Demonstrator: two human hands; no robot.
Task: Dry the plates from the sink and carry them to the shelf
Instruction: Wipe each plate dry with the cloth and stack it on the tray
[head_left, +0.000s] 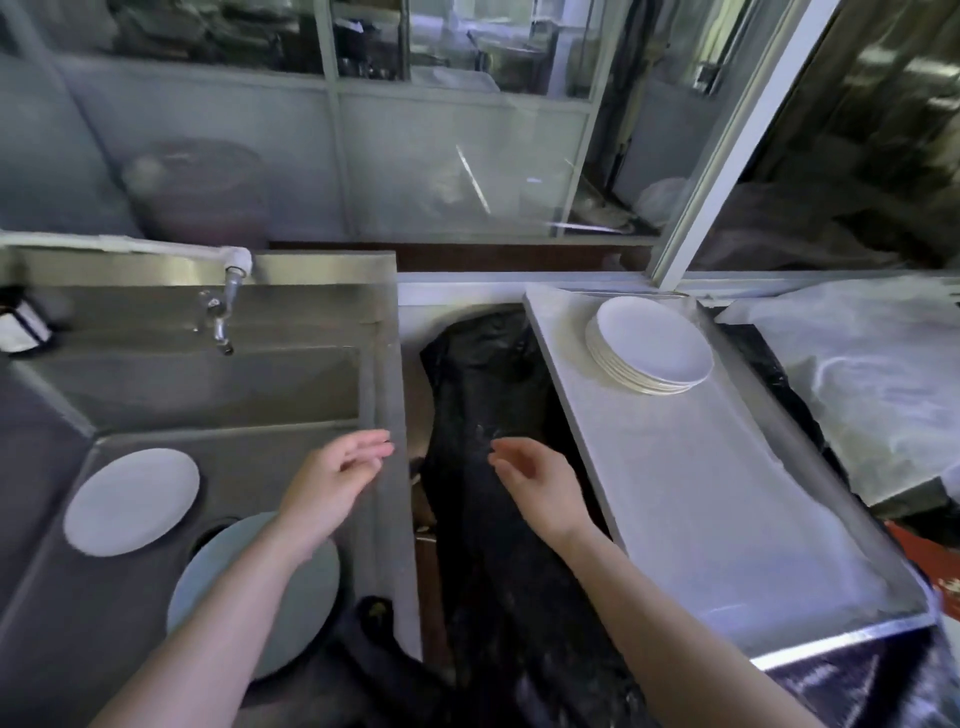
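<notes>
The left forearm (218, 613) covers part of the grey plate (306, 587) in the sink (234, 395), and most of the drain (213, 535) lies hidden beneath that plate. Both forearms run off the bottom edge. Things behind the glass partition (457, 156) are too blurred to identify.

No readable text, labels, brands or numbers anywhere; frame blurred, surfaces plain.
</notes>
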